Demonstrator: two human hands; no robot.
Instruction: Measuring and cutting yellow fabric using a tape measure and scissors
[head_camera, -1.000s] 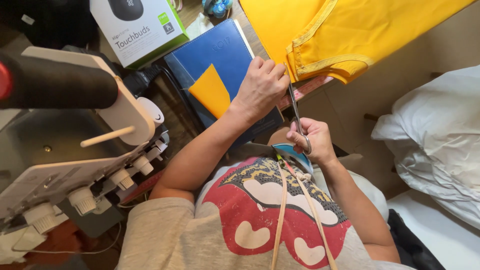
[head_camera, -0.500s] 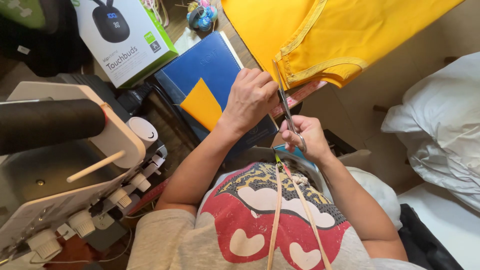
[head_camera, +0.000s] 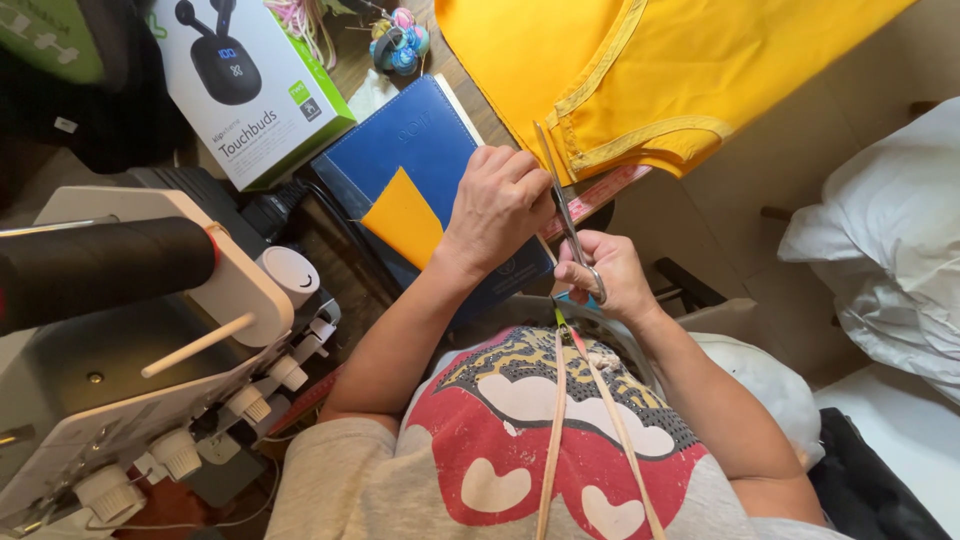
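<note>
My right hand (head_camera: 607, 276) grips a pair of metal scissors (head_camera: 562, 205), blades pointing up toward the hemmed edge of a yellow garment (head_camera: 660, 70). My left hand (head_camera: 497, 205) is closed just left of the blades, pinching the yellow fabric's edge beside them; what lies under its fingers is hidden. A small yellow fabric piece (head_camera: 405, 215) rests on a blue notebook (head_camera: 410, 150) under my left wrist. A measuring tape (head_camera: 555, 420) hangs down my printed shirt.
A white sewing machine (head_camera: 150, 400) with a dark thread cone (head_camera: 100, 270) stands at the left. A white and green earbuds box (head_camera: 250, 85) lies behind it. White bedding (head_camera: 890, 240) is at the right. A pink ruler (head_camera: 600, 195) shows under the garment.
The view has shifted, so everything sits lower in frame. Both hands and the scissors stay together at the yellow garment's edge, the blades now reaching higher along the hem.
</note>
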